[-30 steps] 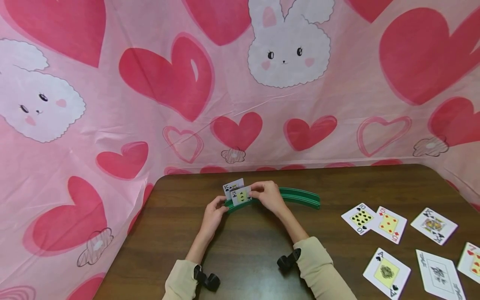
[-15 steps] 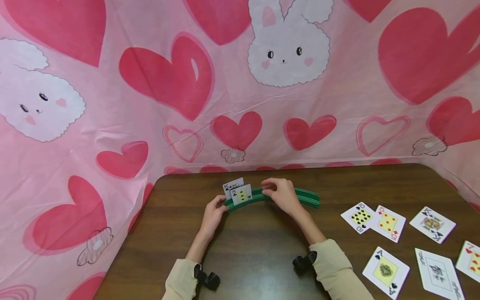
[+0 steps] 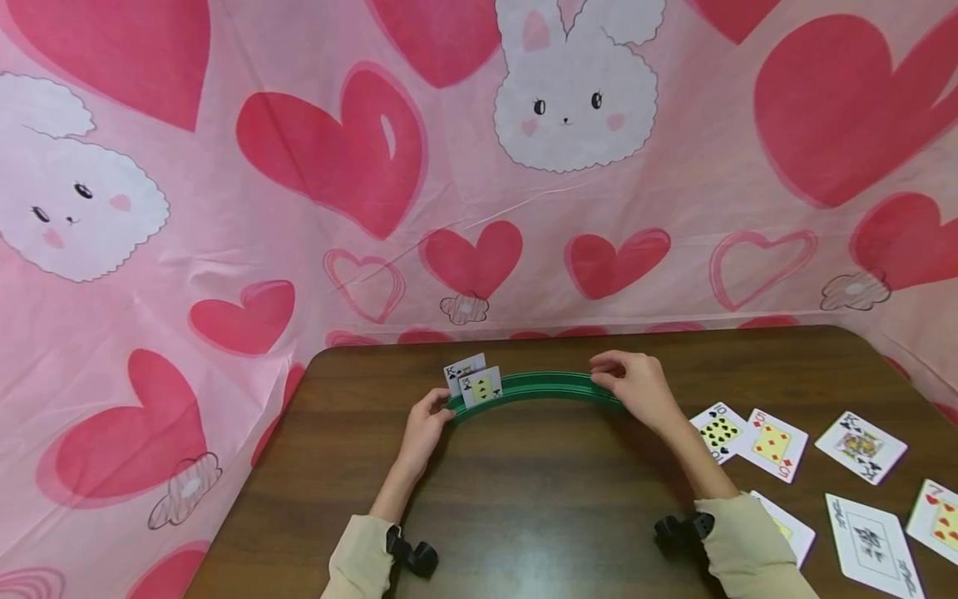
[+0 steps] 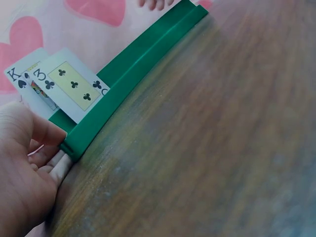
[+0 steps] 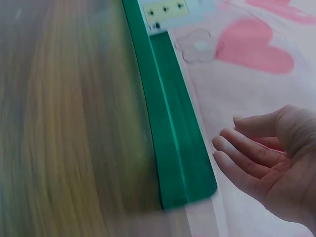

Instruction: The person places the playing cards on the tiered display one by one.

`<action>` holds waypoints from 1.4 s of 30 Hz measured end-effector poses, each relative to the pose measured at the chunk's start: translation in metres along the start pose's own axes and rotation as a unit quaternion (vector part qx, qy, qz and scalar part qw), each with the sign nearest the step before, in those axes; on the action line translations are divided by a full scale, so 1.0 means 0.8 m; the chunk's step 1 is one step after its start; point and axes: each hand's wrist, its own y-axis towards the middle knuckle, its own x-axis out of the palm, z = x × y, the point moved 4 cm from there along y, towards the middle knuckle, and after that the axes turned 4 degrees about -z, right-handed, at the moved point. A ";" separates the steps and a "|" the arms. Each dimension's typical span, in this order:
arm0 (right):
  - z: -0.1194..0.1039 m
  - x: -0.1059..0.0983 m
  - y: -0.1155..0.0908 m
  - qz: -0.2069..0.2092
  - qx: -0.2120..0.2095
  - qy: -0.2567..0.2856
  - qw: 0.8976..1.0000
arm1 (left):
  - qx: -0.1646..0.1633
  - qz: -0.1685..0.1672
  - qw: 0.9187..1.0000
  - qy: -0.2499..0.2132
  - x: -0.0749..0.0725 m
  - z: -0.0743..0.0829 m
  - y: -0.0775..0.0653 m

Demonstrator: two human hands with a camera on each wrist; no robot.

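Note:
A curved green card holder (image 3: 550, 385) stands on the table, with a king of spades (image 4: 17, 74) and a three of clubs (image 4: 71, 84) upright in its left part. The three stands in front and partly covers the king. My left hand (image 3: 424, 428) pinches the holder's left end between thumb and fingers. Over the holder's right end, my right hand (image 3: 636, 387) hovers with loosely bent fingers. In the right wrist view that hand holds nothing and appears apart from the green holder (image 5: 173, 133).
On the right of the wooden table (image 3: 539, 516) lie a ten of spades (image 3: 718, 431), a five of diamonds (image 3: 776, 445), a king (image 3: 861, 447), a joker-like card (image 3: 871, 545) and a seven of hearts (image 3: 939, 520). An ace (image 3: 797, 528) is partly hidden by my right sleeve. A pink heart-patterned cloth (image 3: 554, 241) hangs behind.
My right hand has let go of the three of clubs and moved right along the card holder to its right end. My left hand has stayed at the left end.

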 end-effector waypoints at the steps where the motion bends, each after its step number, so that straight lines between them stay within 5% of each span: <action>1: 0.004 -0.007 -0.003 0.001 0.003 -0.004 1.000 | 0.002 0.000 1.000 0.001 0.000 0.001 0.000; 11: 0.052 -0.074 -0.039 0.041 0.026 -0.067 0.997 | 0.000 -0.008 1.000 0.008 0.000 0.002 0.002; 22: 0.114 -0.124 -0.079 0.019 0.075 -0.109 0.991 | 0.022 0.013 1.000 0.011 0.001 0.004 0.001; 31: 0.142 -0.134 -0.091 -0.066 0.134 -0.115 0.982 | 0.014 0.009 1.000 0.007 -0.001 0.001 -0.001; 42: 0.142 -0.119 -0.085 -0.137 0.110 -0.147 0.974 | 0.013 0.006 1.000 0.006 0.001 0.007 -0.004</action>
